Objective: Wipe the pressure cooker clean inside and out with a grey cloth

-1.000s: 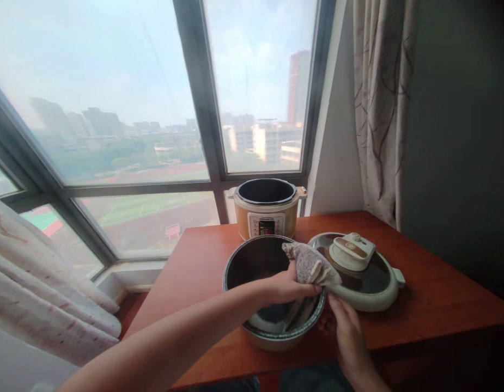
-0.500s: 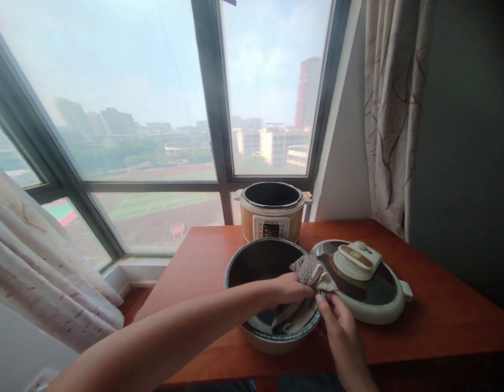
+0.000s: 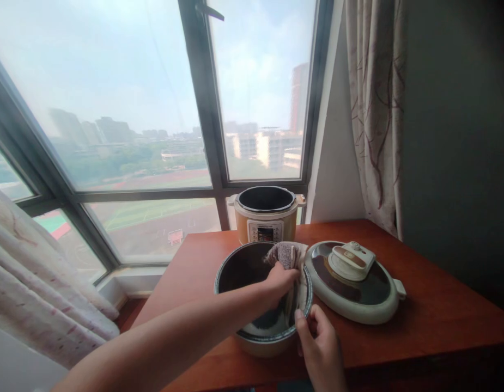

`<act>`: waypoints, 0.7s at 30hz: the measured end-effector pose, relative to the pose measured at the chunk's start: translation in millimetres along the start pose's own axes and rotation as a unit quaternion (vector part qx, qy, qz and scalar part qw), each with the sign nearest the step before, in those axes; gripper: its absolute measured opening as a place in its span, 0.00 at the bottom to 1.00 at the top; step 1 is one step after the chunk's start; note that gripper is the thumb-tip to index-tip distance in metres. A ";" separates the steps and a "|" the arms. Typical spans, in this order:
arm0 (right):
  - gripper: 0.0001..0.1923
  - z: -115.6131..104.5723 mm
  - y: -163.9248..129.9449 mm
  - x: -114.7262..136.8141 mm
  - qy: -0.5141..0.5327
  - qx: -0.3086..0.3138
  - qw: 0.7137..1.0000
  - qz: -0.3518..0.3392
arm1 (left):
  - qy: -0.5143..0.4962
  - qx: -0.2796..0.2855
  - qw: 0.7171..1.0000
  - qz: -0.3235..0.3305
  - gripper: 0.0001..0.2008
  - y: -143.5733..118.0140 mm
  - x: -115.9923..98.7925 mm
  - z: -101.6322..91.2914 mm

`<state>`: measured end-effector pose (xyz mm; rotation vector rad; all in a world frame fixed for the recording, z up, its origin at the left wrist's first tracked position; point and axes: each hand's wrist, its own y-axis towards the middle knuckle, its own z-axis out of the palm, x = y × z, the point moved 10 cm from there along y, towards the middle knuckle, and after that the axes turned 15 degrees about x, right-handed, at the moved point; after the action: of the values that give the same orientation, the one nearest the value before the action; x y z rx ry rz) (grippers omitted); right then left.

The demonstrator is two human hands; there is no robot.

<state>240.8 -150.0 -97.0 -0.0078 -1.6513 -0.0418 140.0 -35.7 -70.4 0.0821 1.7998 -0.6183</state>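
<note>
A dark-lined inner pot (image 3: 225, 277) stands at the table's near edge. My left hand (image 3: 281, 283) reaches across it and is closed on a grey-and-beige cloth (image 3: 287, 253), which lies over the pot's right rim and hangs partly inside. Some of the cloth is hidden behind my fingers. My right hand (image 3: 320, 340) pinches the rim at the lower right, thumb on top and fingers outside.
Behind the pot stands an electric pressure cooker (image 3: 244, 224) with its top off. Its lid (image 3: 366, 296) lies on the reddish wooden table (image 3: 423, 321) to the right. A large window (image 3: 141, 98) and curtains (image 3: 374, 109) surround the table.
My left hand has carried the cloth up and left along the rim, away from my right hand. My right hand stays at the rim, its fingers now clear of the cloth. The view has shifted slightly.
</note>
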 end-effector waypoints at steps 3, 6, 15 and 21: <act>0.22 -5.2 2.2 10.7 -0.012 -0.022 0.999 -0.022 | 0.035 0.054 0.998 0.009 0.21 -4.7 -5.8 13.1; 0.21 -13.0 6.2 18.4 -0.014 -0.038 0.999 -0.030 | 0.128 0.159 0.979 0.001 0.21 -13.9 -10.9 28.9; 0.16 -34.3 18.1 25.3 -0.008 -0.032 0.997 -0.063 | 0.237 0.372 0.897 -0.037 0.18 -43.9 -2.7 25.2; 0.13 -38.7 41.3 51.0 -0.104 0.010 0.987 -0.120 | 0.182 0.344 0.920 -0.056 0.15 -42.7 1.0 18.5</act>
<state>276.5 -111.0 -42.2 0.2090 -1.8537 -0.2132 140.5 -80.8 -59.1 0.6083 1.8626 -1.3722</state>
